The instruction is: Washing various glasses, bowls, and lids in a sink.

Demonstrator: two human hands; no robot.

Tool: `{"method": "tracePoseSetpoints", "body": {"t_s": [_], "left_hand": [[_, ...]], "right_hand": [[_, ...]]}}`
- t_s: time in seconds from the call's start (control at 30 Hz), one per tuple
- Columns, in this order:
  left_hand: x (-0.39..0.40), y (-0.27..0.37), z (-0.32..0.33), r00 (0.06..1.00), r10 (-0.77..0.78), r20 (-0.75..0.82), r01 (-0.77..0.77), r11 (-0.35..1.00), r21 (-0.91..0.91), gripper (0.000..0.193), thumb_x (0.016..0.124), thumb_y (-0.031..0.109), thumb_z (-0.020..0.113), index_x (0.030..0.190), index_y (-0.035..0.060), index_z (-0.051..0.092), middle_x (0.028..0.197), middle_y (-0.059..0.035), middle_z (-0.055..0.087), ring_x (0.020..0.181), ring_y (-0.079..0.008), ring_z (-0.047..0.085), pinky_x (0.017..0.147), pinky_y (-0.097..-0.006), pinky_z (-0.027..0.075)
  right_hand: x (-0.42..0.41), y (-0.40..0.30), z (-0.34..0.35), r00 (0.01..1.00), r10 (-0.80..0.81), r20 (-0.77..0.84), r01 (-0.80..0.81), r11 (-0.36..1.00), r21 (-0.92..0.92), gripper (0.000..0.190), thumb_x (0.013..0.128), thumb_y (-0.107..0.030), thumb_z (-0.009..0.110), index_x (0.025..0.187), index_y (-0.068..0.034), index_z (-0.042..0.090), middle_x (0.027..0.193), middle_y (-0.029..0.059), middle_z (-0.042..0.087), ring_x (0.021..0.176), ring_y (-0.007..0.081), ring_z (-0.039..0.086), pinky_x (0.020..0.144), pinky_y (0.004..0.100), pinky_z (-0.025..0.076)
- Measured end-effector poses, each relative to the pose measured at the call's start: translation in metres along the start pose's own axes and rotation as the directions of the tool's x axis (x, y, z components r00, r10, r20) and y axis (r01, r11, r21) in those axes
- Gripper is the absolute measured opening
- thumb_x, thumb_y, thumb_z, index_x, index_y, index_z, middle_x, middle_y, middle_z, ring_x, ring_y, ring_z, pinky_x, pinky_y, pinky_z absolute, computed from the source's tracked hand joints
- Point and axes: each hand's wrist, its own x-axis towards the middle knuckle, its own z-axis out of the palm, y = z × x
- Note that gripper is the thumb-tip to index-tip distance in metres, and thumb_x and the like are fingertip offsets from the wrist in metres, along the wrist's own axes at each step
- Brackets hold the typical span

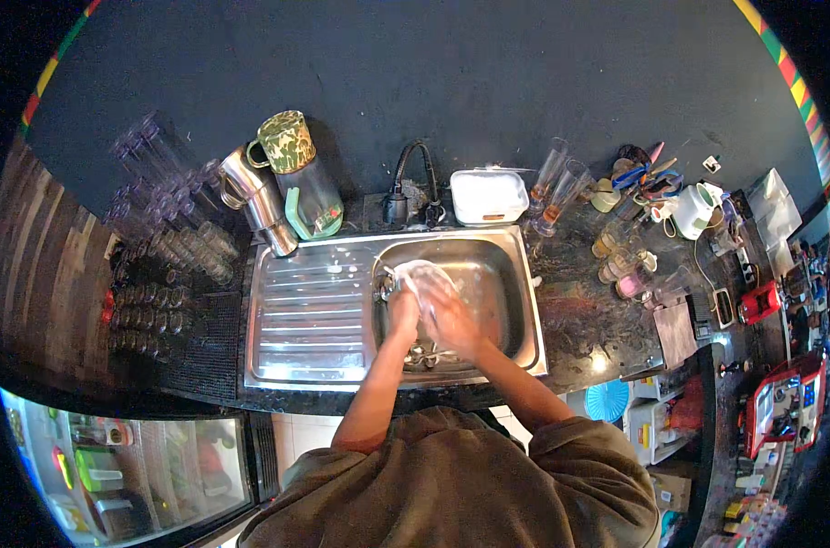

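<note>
Over the basin of a stainless-steel sink (504, 308), my left hand (404, 314) grips a whitish, soapy, rounded item (418, 272). Blur and foam leave its exact kind unclear. My right hand (454, 323) lies against the same item from the right, with its fingers blurred. Whether a sponge sits under that palm cannot be seen. Below my hands, several shiny metal pieces (422, 356) rest in the basin, partly hidden by my wrists. A black flexible-neck faucet (415, 147) rises behind the sink.
Left of the basin is the ribbed drainboard (312, 308). Behind it stand steel cups (250, 195), a camouflage-patterned mug (286, 142) and a green-handled pitcher (312, 198). Stacked glasses (161, 192) fill the far left. A white tub (489, 196) and tall glasses (562, 195) flank the faucet's right.
</note>
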Motion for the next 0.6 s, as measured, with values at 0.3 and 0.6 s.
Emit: {"method": "tracePoseSetpoints", "body": {"t_s": [0.3, 0.6], "left_hand": [[-0.05, 0.029, 0.014, 0.984, 0.076, 0.163, -0.159, 0.79, 0.592, 0.066, 0.093, 0.053, 0.04, 0.073, -0.0057, 0.062, 0.067, -0.0253, 0.06, 0.069, -0.0389, 0.061, 0.062, -0.0468, 0.042], [0.007, -0.031, 0.001, 0.975, -0.215, -0.058, 0.2, 0.961, -0.193, 0.062, 0.096, 0.048, 0.039, 0.076, -0.0044, 0.065, 0.073, -0.0176, 0.066, 0.067, -0.0289, 0.062, 0.061, -0.0401, 0.046]], "right_hand": [[-0.008, 0.07, 0.005, 0.224, 0.928, 0.298, -0.973, 0.195, 0.124, 0.032, 0.086, -0.016, 0.051, 0.113, 0.001, 0.056, 0.122, 0.0247, 0.052, 0.117, 0.0416, 0.046, 0.099, 0.0514, 0.035], [-0.026, 0.018, 0.019, 0.979, 0.182, -0.086, -0.179, 0.983, 0.042, 0.035, 0.077, -0.004, 0.053, 0.111, 0.0, 0.056, 0.109, 0.0201, 0.056, 0.101, 0.0433, 0.052, 0.093, 0.0504, 0.04]]}}
